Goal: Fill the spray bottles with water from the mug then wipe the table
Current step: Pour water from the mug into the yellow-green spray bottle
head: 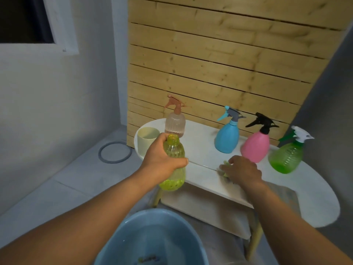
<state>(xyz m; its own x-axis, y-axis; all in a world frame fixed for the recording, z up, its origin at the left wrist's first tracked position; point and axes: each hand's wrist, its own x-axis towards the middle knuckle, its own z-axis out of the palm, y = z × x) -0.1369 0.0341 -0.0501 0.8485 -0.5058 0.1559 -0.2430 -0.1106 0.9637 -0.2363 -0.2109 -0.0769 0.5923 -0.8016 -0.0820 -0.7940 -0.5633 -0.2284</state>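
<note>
Head cam: my left hand [162, 155] grips the yellow bottle [172, 165] round its upper body, fingers wrapped, thumb near the neck. Bottle's upright, cap off, neck open, some liquid at the bottom; it's at the table's [305, 190] front-left edge, can't tell if it's resting or lifted. My right hand [243, 171] lies palm-down on the tabletop w/ fingers curled over a small yellow-green thing [226, 163], mostly hidden & blurred, can't say what it is. Mug [148, 139] sits at the table's left end, just beside the left hand. Peach bottle [175, 121] stands behind the yellow one, sprayer on. Blue bottle [227, 132], pink bottle [256, 145] & green bottle [287, 155] stand in a row towards the right, all w/ sprayers. Blue basin [152, 240] w/ water sits low, between my forearms. Wood slat panel [219, 60] behind the table.
</note>
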